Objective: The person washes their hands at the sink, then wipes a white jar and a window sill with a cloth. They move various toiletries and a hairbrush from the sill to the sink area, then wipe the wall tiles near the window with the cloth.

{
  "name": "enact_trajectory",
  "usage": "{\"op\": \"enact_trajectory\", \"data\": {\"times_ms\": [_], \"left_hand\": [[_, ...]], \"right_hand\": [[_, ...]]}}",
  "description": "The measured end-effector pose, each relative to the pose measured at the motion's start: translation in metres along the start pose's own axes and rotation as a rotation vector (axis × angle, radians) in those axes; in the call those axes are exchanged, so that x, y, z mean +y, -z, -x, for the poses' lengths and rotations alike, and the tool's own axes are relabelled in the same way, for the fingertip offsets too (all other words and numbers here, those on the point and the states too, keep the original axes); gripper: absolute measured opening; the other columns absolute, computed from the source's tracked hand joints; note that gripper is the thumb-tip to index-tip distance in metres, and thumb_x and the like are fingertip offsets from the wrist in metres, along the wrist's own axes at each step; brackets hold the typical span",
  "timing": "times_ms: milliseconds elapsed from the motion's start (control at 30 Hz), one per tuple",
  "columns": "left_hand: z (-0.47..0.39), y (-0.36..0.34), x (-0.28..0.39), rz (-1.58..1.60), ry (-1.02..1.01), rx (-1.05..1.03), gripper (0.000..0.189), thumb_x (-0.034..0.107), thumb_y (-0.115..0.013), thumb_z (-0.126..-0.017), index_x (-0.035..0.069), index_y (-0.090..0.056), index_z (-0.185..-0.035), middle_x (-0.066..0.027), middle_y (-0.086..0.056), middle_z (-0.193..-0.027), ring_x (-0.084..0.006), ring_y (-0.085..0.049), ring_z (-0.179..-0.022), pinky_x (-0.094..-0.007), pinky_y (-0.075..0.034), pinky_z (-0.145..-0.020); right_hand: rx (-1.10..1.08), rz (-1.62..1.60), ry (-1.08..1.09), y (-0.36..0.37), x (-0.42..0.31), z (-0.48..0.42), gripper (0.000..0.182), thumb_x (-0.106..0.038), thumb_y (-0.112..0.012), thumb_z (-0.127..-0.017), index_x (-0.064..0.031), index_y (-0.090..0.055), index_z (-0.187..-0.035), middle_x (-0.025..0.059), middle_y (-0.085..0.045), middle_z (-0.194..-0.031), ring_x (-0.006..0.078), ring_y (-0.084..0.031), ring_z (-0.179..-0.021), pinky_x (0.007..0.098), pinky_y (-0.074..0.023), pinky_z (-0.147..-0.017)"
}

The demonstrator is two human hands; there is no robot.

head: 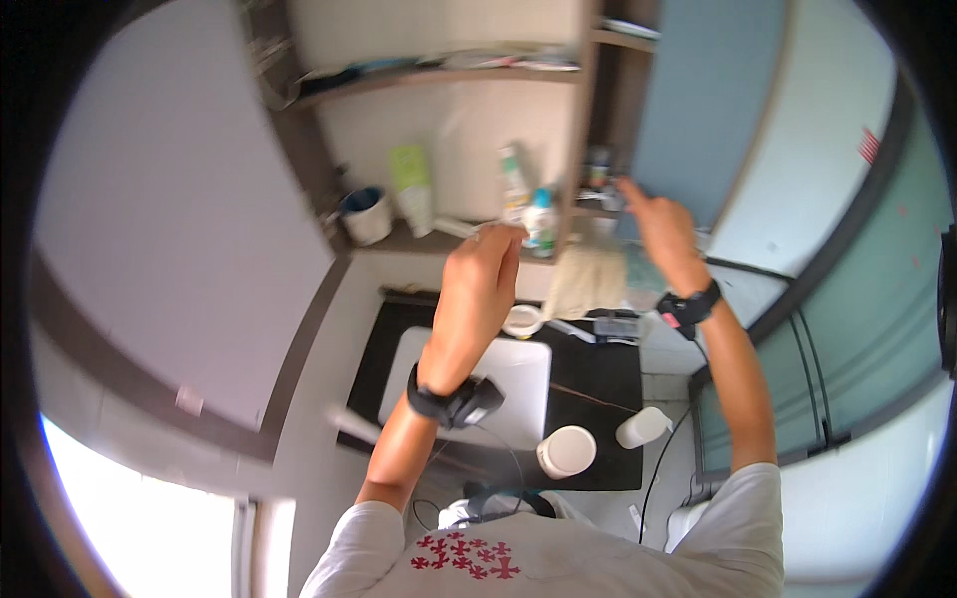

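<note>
My left hand [478,280] is raised above the sink, its fingers bent together beside a white bottle with a blue cap [541,217] on the lower shelf. Whether the fingertips touch the bottle or hold anything is hidden. Just behind that bottle stands a white and green tube [514,183]. My right hand [662,228] reaches up to a small side compartment [594,202], index finger stretched out at the edge of a blue-grey cabinet panel [710,112]. No object shows in it. Small items [598,168] in the compartment are blurred.
Below is a white sink [527,374] in a black counter [591,381]. A white lidded canister [567,451] and a white cup [643,427] stand near its front edge. A beige cloth [587,276] hangs under the compartment. A cup [366,217] and green tube [413,187] stand shelf-left.
</note>
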State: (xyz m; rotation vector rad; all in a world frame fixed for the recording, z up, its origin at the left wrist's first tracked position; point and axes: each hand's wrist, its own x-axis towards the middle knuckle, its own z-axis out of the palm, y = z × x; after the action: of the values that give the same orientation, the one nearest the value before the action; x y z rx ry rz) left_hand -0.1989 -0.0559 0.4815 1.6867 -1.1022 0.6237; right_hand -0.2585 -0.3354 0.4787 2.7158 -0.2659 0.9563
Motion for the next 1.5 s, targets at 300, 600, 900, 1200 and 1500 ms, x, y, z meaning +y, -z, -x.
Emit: {"op": "enact_trajectory", "data": {"times_ms": [300,600,900,1200,1500], "left_hand": [[0.246,0.161,0.048,-0.259,0.647,-0.017,0.014,0.001,-0.057,-0.086,0.000,-0.061,-0.099,-0.0148,-0.065,-0.087,-0.0284,-0.065,-0.079,-0.0344,-0.054,-0.070],[0.483,0.199,0.201,-0.263,1.294,0.427,0.014,0.009,-0.057,-0.091,0.000,-0.060,-0.102,-0.0113,-0.068,-0.087,-0.0191,-0.067,-0.082,-0.0297,-0.052,-0.073],[0.600,0.325,0.245,-0.632,1.272,0.902,0.018,0.013,-0.059,-0.089,-0.002,-0.062,-0.098,-0.0123,-0.069,-0.085,-0.0181,-0.067,-0.080,-0.0299,-0.052,-0.072],[0.763,0.523,0.239,-1.325,1.426,0.946,0.029,0.013,-0.065,-0.082,-0.002,-0.057,-0.105,-0.0196,-0.059,-0.101,-0.0351,-0.060,-0.089,-0.0415,-0.048,-0.080],[0.789,0.578,0.217,-1.326,1.930,0.655,0.070,0.022,-0.072,-0.077,0.001,-0.035,-0.132,-0.0280,-0.049,-0.117,-0.0430,-0.061,-0.092,-0.0471,-0.051,-0.078]], "right_hand": [[-0.222,-0.247,-0.051,-0.058,0.043,-0.026,0.051,-0.006,-0.037,-0.092,-0.0211,-0.042,-0.140,0.0190,-0.066,-0.107,0.0318,-0.065,-0.093,0.0406,-0.0494,-0.078],[0.452,-0.496,0.328,-0.077,-0.027,0.007,0.043,-0.016,-0.045,-0.099,-0.0201,-0.041,-0.141,0.0219,-0.064,-0.107,0.0243,-0.066,-0.076,0.0373,-0.0484,-0.064],[-0.674,-1.352,0.460,0.071,-0.389,0.242,0.026,-0.007,-0.051,-0.094,-0.0065,-0.061,-0.118,0.0062,-0.063,-0.076,0.0098,-0.052,-0.057,0.0252,-0.0447,-0.056],[-0.929,-1.465,0.762,0.162,-0.635,0.364,0.016,-0.005,-0.054,-0.092,-0.0024,-0.064,-0.104,0.0046,-0.056,-0.057,0.0067,-0.048,-0.048,0.0224,-0.0342,-0.045],[-0.893,-1.427,0.863,0.203,-0.718,0.377,0.014,-0.005,-0.055,-0.092,-0.0014,-0.064,-0.101,0.0064,-0.057,-0.058,0.0097,-0.053,-0.049,0.0222,-0.0382,-0.046]]}}
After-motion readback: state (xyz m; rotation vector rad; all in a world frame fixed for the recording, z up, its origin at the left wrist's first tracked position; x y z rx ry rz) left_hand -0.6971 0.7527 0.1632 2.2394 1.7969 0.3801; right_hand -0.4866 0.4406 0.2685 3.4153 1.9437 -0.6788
